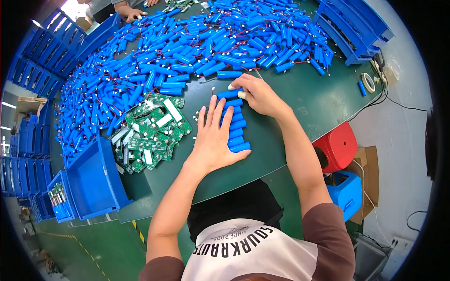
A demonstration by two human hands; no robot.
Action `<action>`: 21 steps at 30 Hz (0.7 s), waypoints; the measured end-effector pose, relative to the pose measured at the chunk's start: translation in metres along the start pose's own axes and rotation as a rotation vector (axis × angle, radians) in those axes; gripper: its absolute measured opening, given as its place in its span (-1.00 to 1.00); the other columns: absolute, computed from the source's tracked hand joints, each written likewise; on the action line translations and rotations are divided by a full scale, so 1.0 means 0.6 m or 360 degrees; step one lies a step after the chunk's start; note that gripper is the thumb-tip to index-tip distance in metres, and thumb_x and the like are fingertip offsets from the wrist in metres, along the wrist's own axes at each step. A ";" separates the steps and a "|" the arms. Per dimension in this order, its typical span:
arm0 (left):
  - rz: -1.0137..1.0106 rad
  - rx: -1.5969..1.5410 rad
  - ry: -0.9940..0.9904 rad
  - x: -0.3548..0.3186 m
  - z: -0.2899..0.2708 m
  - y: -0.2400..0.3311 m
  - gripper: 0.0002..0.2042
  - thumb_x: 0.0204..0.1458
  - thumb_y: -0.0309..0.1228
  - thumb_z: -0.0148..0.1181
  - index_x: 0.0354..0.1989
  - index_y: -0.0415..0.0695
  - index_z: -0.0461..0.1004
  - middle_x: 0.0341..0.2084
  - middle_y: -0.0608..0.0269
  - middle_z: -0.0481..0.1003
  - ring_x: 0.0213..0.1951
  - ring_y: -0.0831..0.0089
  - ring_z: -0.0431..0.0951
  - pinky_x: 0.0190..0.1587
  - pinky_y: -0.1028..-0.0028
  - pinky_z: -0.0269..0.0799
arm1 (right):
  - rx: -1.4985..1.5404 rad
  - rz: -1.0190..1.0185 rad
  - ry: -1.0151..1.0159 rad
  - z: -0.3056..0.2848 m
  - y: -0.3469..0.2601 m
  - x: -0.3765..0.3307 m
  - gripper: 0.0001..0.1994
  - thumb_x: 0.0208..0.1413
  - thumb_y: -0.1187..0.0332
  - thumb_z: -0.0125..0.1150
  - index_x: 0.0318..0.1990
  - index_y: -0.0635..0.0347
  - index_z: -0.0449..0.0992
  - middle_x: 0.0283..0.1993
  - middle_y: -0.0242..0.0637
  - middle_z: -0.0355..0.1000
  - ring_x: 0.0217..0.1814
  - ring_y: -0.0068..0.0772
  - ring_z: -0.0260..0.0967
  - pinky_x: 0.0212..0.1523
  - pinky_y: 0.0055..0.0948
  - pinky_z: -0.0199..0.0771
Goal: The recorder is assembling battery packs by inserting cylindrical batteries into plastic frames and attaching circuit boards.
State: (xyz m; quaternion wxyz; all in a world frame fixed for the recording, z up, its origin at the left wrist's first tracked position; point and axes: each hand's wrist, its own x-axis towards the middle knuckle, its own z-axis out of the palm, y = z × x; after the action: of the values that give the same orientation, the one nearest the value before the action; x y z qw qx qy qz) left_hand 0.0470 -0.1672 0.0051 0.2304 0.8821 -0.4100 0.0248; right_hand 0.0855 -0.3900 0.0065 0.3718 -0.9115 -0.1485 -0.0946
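My right hand point(260, 97), with pale covers on its fingertips, pinches a blue cylindrical battery point(228, 94) at the far end of a short row. The other batteries of the row point(237, 125) lie side by side on the green table, running toward me. Across their left part my left hand point(209, 141) is laid with fingers stretched out, its thumb by the nearest battery. Small white connectors peek out left of its fingers. To the left rests a heap of green circuit boards point(152, 138), some with white strips.
A large pile of blue batteries with red wires point(108, 89) covers the table's far and left parts. An open blue bin point(96, 175) stands at the left edge, blue racks point(354, 28) at the far right. Another person's hand point(132, 13) is at the far left. Red stool point(340, 145) at right.
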 end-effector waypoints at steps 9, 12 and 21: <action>-0.0066 0.0011 0.0042 -0.003 0.001 0.006 0.08 -0.26 0.11 0.49 0.40 -0.21 0.08 0.46 -0.24 -0.17 0.43 -0.20 -0.02 0.39 -0.15 -0.09 | 0.0230 -0.0076 0.0048 0.005 0.021 -0.004 -0.75 0.10 0.63 0.24 -0.05 0.25 0.54 -0.19 -0.26 0.46 -0.28 -0.37 0.32 -0.24 -0.36 0.42; -0.0107 0.0034 0.0030 -0.004 -0.003 0.003 0.08 -0.25 0.11 0.48 0.40 -0.24 0.09 0.46 -0.29 -0.19 0.42 -0.23 -0.01 0.38 -0.14 -0.09 | 0.0253 0.0030 -0.0104 -0.015 0.000 -0.001 -0.78 0.10 0.61 0.24 -0.08 0.25 0.52 -0.14 -0.09 0.49 -0.04 -0.05 0.47 -0.02 -0.15 0.49; -0.0134 -0.0032 0.0037 -0.005 0.000 0.003 0.09 -0.27 0.12 0.49 0.41 -0.18 0.10 0.48 -0.27 -0.24 0.39 -0.30 0.00 0.37 -0.17 -0.05 | 0.0852 0.0189 -0.0119 -0.015 0.034 -0.005 -0.79 0.09 0.67 0.25 -0.11 0.31 0.56 -0.31 -0.38 0.43 -0.37 -0.57 0.24 -0.34 -0.49 0.34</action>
State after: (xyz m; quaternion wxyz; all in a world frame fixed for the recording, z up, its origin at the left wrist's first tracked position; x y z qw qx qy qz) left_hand 0.0437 -0.1658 0.0051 0.2448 0.8960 -0.3700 0.0212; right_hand 0.0893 -0.4109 -0.0015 0.5985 -0.7908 -0.1280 0.0037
